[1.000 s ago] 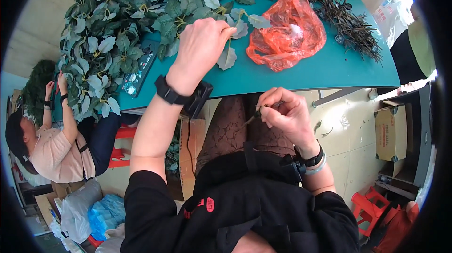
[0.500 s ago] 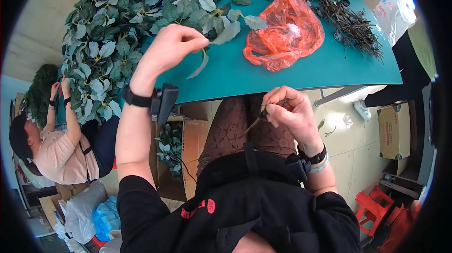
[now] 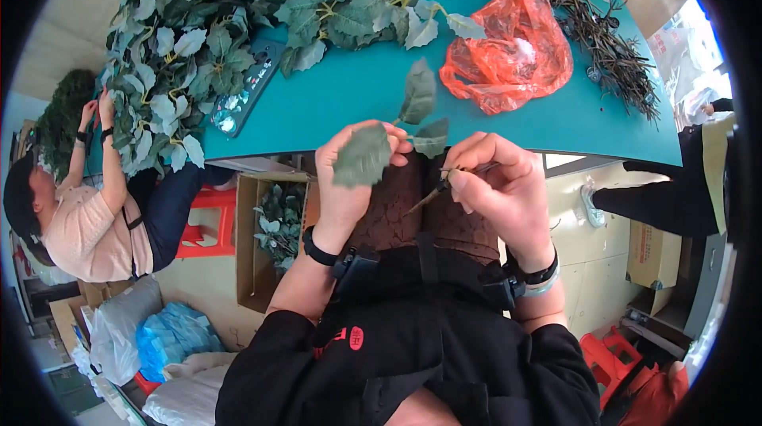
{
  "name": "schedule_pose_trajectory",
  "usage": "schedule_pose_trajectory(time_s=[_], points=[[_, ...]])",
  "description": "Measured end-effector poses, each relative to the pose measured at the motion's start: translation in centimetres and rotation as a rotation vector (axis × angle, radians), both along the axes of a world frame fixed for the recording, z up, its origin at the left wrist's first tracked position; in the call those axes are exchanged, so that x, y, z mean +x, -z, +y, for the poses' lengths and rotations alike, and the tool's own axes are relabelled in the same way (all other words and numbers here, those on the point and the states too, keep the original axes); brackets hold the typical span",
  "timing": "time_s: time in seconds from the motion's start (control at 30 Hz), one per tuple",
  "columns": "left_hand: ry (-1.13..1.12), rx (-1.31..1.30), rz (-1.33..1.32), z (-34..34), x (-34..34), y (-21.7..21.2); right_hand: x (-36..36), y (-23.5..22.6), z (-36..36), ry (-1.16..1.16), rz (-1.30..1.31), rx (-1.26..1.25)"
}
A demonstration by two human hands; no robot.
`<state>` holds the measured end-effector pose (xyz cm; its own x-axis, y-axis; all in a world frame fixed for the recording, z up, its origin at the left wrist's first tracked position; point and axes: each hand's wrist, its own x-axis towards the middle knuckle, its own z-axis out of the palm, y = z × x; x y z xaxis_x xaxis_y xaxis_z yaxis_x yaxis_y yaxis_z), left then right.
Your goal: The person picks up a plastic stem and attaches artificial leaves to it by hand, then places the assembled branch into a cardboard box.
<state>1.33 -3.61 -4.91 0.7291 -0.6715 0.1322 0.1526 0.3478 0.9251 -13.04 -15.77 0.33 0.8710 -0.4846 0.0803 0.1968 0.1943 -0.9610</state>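
Fingers pinched, my left hand (image 3: pixel 337 180) holds a sprig of green artificial leaves (image 3: pixel 419 93) over my lap, just in front of the table edge. One of its leaves hides part of the fingers. Close to its right, my right hand (image 3: pixel 504 192) is closed on a short brown twig (image 3: pixel 427 199), whose thin end points down and to the left. The leaf sprig and the twig are apart. On the far left of the table lies a big heap of leaf sprigs (image 3: pixel 171 53).
On the green table (image 3: pixel 349 97) are a crumpled red plastic bag (image 3: pixel 508 53), a bundle of brown twigs (image 3: pixel 603 45) and a dark phone-like slab (image 3: pixel 250 89). A box with leaves (image 3: pixel 278 224) stands below. A co-worker (image 3: pixel 91 224) sits at left; another person's leg (image 3: pixel 659 196) shows at right.
My left hand has come back from the leaf heap toward my right hand, bringing a leaf sprig over my lap. My right hand keeps the twig in nearly the same place.
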Motion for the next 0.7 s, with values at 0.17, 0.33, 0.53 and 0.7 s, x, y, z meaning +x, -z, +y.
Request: schedule_pose_trajectory(time_s=[0.17,0.33,0.53,0.7], points=[[-0.005,-0.105,0.045,0.4,-1.5,-0.3,1.6,-0.6,1.7,0.105,-0.041,-0.519],[-0.089,-0.006,-0.131,1.2,-2.2,-1.4,2.8,-0.5,3.2,0.285,-0.006,-0.644],[-0.151,0.012,-0.393,1.7,-2.0,-0.8,3.3,-0.5,4.0,0.344,0.01,-0.754],[-0.158,-0.014,-0.447,1.9,-1.9,-0.8,3.4,-0.7,4.1,0.323,0.05,-0.814]])
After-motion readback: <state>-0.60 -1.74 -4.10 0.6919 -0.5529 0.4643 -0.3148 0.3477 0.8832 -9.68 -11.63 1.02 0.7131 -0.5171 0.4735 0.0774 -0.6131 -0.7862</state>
